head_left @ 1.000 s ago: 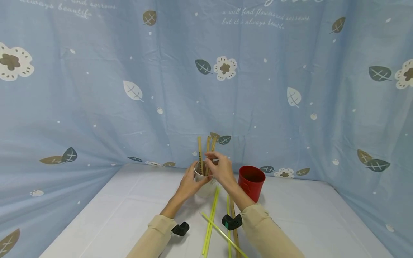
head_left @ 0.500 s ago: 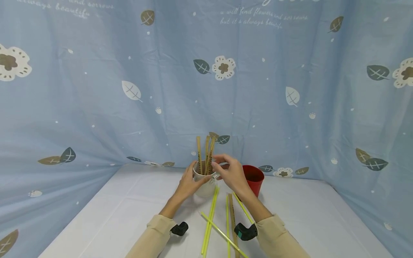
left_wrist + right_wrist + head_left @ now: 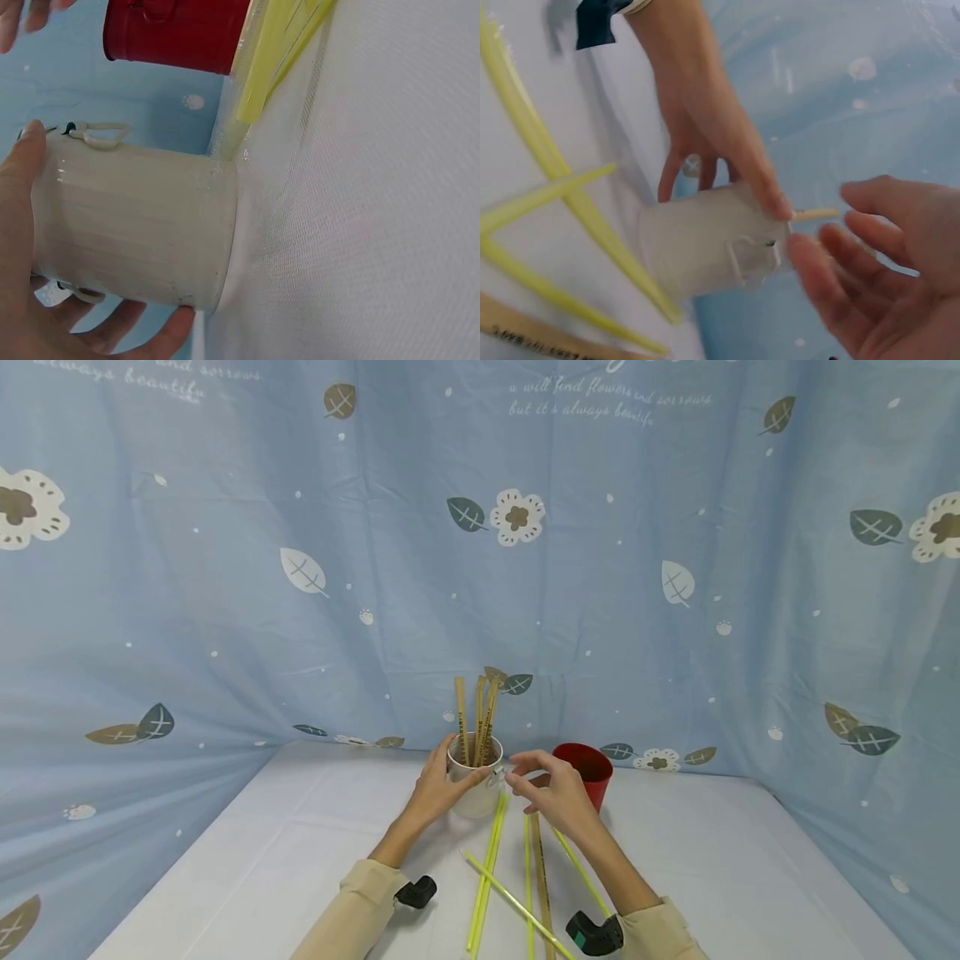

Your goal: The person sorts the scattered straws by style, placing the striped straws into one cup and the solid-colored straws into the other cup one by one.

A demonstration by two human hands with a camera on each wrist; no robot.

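Observation:
My left hand (image 3: 438, 787) grips a white metal pot (image 3: 135, 217) with small wire handles, its thumb near the rim and its fingers round the far side. The pot stands upright on the table. Several flat tan sticks (image 3: 480, 718) with dark print stand in it, leaning slightly apart. To the right of the pot is my right hand (image 3: 553, 789), its fingers loosely bent and holding nothing. In the right wrist view, the right hand's fingertips (image 3: 810, 262) are close to the pot's rim; whether they touch it is unclear.
A red pot (image 3: 596, 777) stands behind my right hand. Several yellow sticks (image 3: 517, 902), some crossing, lie on the white table (image 3: 300, 860) between my forearms. Among them lies another tan printed stick (image 3: 542, 885). A blue patterned curtain (image 3: 420, 568) hangs behind.
My right hand has let go of a tan stick in the white pot and drawn back to the right and toward me. The left hand has kept its grip on the pot.

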